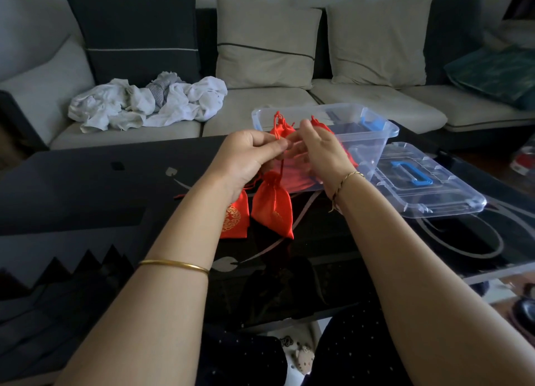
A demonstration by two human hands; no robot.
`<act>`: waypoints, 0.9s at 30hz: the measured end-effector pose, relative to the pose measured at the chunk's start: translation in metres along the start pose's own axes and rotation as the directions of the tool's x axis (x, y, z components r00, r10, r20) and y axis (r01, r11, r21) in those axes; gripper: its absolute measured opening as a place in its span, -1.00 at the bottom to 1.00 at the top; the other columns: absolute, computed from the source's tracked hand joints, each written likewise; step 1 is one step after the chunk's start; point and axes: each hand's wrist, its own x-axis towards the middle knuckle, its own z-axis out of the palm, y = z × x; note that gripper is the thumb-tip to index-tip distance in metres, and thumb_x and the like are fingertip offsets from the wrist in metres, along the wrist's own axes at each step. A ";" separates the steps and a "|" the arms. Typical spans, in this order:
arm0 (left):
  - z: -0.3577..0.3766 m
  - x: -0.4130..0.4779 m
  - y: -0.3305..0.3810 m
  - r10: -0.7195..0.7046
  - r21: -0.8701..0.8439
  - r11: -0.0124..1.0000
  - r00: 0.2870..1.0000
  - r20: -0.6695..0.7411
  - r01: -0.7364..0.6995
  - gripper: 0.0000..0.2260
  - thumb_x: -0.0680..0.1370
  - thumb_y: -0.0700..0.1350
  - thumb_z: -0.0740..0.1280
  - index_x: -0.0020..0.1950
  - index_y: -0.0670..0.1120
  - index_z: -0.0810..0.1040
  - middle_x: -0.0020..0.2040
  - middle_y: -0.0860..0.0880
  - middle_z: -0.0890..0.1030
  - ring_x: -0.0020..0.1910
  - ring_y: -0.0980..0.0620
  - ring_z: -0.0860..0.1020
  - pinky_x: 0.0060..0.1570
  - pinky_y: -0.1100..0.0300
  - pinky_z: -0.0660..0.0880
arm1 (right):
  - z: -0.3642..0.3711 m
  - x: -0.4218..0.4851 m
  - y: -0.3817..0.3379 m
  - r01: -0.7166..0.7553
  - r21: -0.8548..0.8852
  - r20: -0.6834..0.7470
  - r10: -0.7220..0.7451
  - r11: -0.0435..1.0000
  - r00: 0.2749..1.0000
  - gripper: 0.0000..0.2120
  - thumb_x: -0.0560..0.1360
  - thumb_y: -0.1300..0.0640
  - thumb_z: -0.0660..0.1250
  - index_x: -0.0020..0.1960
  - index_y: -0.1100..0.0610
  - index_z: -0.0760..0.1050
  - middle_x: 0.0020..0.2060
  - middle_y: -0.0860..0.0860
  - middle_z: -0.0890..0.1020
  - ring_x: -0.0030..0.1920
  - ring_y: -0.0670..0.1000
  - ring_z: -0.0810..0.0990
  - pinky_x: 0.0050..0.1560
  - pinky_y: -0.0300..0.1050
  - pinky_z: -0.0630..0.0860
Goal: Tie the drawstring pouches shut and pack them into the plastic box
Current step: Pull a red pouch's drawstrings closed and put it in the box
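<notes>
Left hand: the left hand (249,156) was raised over the table with its fingers curled, thumb and forefinger pinching the cord (281,165) of a red pouch.
Right hand: the right hand (321,153) met the left fingertip to fingertip, back toward the camera, fingers bent and nipping the same cord at its top.
Held pouch: the pouch (273,206) hung from the cord below the two hands, its neck gathered tight and its body slightly tilted. Whether its lower edge touched the table could not be told.
Second pouch: another red pouch (236,219) with a gold emblem lay flat on the table, just left of the hanging one and partly under the left wrist.
Box: the clear box (376,130) stood open on the table behind the hands, near the far edge.
Packed pouches: red pouches (282,129) showed inside the box, their tied necks pointing up.
Lid: the clear lid (434,194) with a blue handle (411,174) lay flat just right of the box.
Table: a black glass table (86,188) carried everything.
Wrists: a gold bangle (173,265) circled the left forearm and a thin bracelet (346,180) the right wrist.
Behind: a pale sofa (260,104) stood beyond the table with crumpled white cloths (150,104) on its seat.
</notes>
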 end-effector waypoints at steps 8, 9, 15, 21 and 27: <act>0.002 -0.002 0.002 -0.016 -0.038 0.999 1.000 0.022 0.017 -0.93 0.50 -0.15 0.39 -0.15 -0.04 0.67 -0.38 0.13 0.60 -0.42 0.22 0.48 -0.31 0.32 0.44 | 0.002 -0.003 0.004 0.085 -0.019 0.026 -0.084 0.996 0.996 -0.63 0.60 0.11 0.17 -0.38 0.11 0.36 -0.50 -0.02 0.38 -0.57 -0.16 0.29 -0.51 -0.29 0.25; 0.002 -0.002 0.003 -0.020 -0.064 0.998 1.000 0.016 0.021 -0.91 0.51 -0.17 0.37 -0.14 -0.04 0.66 -0.37 0.12 0.60 -0.41 0.21 0.50 -0.33 0.33 0.45 | 0.000 -0.002 0.004 0.092 -0.030 -0.008 -0.092 0.995 0.996 -0.62 0.60 0.11 0.17 -0.39 0.11 0.36 -0.51 -0.03 0.38 -0.59 -0.18 0.27 -0.53 -0.30 0.23; 0.003 -0.002 0.004 -0.064 -0.201 0.978 0.995 -0.071 0.048 -0.87 0.54 -0.27 0.32 -0.12 -0.11 0.63 -0.26 0.00 0.66 -0.35 0.19 0.59 -0.35 0.36 0.51 | -0.007 -0.008 0.002 -0.110 0.134 0.170 0.086 0.985 0.982 -0.66 0.56 0.06 0.23 -0.37 0.11 0.40 -0.54 -0.04 0.38 -0.52 -0.09 0.30 -0.47 -0.25 0.26; 0.001 -0.002 0.001 0.015 0.036 0.999 1.000 -0.006 -0.015 -0.79 0.53 -0.37 0.27 -0.08 -0.08 0.58 -0.24 -0.01 0.62 -0.32 0.16 0.55 -0.26 0.32 0.54 | -0.009 -0.010 0.011 -0.140 -0.226 0.189 0.184 0.964 0.965 -0.68 0.57 0.00 0.20 -0.32 0.10 0.46 -0.51 -0.05 0.47 -0.52 -0.11 0.41 -0.46 -0.27 0.32; 0.003 -0.006 0.002 0.318 0.531 0.786 0.944 0.092 -0.317 -0.73 0.51 -0.30 0.31 0.09 0.01 0.59 -0.18 0.07 0.54 -0.13 0.10 0.55 -0.04 0.27 0.47 | 0.002 -0.007 0.012 -0.102 0.151 0.162 0.077 0.983 0.984 -0.73 0.61 0.19 0.11 -0.18 0.07 0.51 -0.39 -0.03 0.57 -0.50 -0.14 0.52 -0.42 -0.24 0.42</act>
